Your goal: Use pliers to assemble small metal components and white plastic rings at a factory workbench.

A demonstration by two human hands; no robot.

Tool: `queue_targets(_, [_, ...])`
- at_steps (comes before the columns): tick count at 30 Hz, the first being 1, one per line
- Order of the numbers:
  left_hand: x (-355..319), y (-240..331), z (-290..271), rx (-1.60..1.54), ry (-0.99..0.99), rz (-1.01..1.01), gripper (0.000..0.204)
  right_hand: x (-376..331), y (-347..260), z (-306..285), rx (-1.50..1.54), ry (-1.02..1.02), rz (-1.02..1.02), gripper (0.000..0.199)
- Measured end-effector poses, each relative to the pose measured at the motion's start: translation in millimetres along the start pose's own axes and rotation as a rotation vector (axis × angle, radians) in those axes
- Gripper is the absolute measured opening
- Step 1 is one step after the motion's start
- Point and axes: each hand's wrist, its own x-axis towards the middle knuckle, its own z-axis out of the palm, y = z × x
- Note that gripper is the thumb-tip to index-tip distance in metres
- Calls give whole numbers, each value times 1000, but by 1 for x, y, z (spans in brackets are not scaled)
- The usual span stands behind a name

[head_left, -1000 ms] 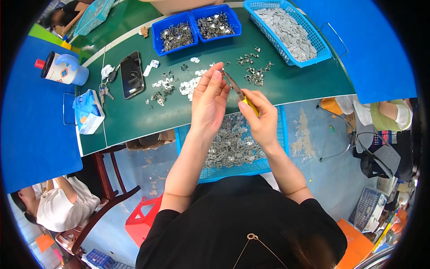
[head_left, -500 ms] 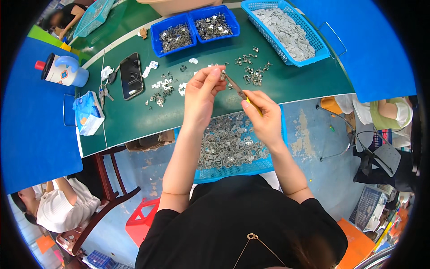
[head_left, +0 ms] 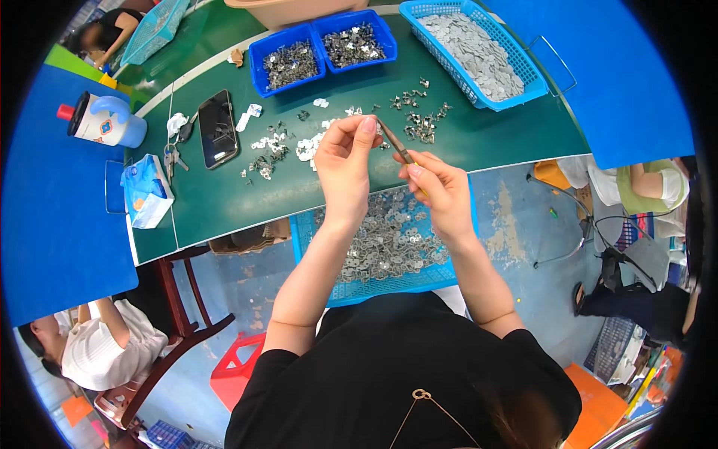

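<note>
Over the green table, my left hand [head_left: 346,159] is pinched shut at the fingertips on a small metal part [head_left: 378,129], mostly hidden by the fingers. My right hand [head_left: 437,191] is wrapped round a slim metal tool with a yellow handle [head_left: 404,153]; whether it is tweezers or fine pliers I cannot make out. Its narrow tip points up and left, close to the left fingertips. Beneath the hands, loose silvery parts [head_left: 307,148] lie on the table. A blue mesh basket [head_left: 351,293] full of flat metal pieces sits below the table edge, partly behind my forearms.
Two joined blue bins [head_left: 327,69] of small metal parts stand at the back. A light-blue basket [head_left: 535,91] of flat grey pieces is farther right. At left are a phone [head_left: 218,129], keys [head_left: 173,159], a tissue pack [head_left: 147,191] and a handled cup [head_left: 109,120]. Several people sit nearby.
My left hand has shifted slightly right and its wrist has turned, uncovering more white parts on the table. The tool has moved a little right and stands somewhat steeper.
</note>
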Motion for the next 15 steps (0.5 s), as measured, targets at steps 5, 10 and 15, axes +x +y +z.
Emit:
queue_targets(5, [-3,-7,5,-17,49,38,16,-1,1,4,-10,24,-22,26])
queue_targets(10, [-3,-8,6,-15,66,32,15,-1,2,4,-32,40,-38,26])
queue_targets(15, [-2,-8,5,-7,50,25,16,-1,3,5,-88,56,-72,26])
